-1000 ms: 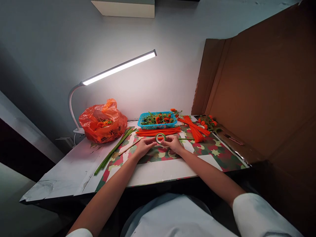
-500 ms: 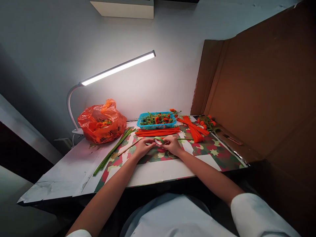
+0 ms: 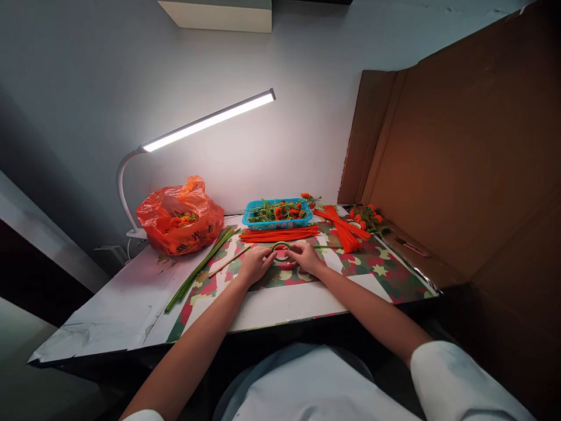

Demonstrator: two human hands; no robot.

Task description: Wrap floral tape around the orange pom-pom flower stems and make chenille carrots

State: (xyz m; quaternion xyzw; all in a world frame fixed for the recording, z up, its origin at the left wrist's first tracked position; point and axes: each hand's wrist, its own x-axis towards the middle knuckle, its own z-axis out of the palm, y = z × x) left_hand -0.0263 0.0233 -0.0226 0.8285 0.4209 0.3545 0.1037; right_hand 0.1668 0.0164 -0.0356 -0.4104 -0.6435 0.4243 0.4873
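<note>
My left hand [image 3: 255,265] and my right hand [image 3: 305,257] meet over the patterned mat [image 3: 377,266] in the middle of the table. Between their fingertips sits a small roll of green tape [image 3: 281,249], held low against the mat by both hands. A thin green stem [image 3: 326,247] runs to the right from under my right hand. Both hands have their fingers curled round the roll.
An orange plastic bag [image 3: 180,216] sits at the back left beside a white desk lamp [image 3: 205,121]. Long green stems [image 3: 201,266] lie left of the mat. A blue basket [image 3: 277,213] of orange flowers, orange pipe cleaners [image 3: 280,234] and a cardboard wall [image 3: 460,152] stand behind and right.
The green tape roll was held upright between my fingers; now it is lower and tilted flatter against the mat. My hands have shifted only slightly.
</note>
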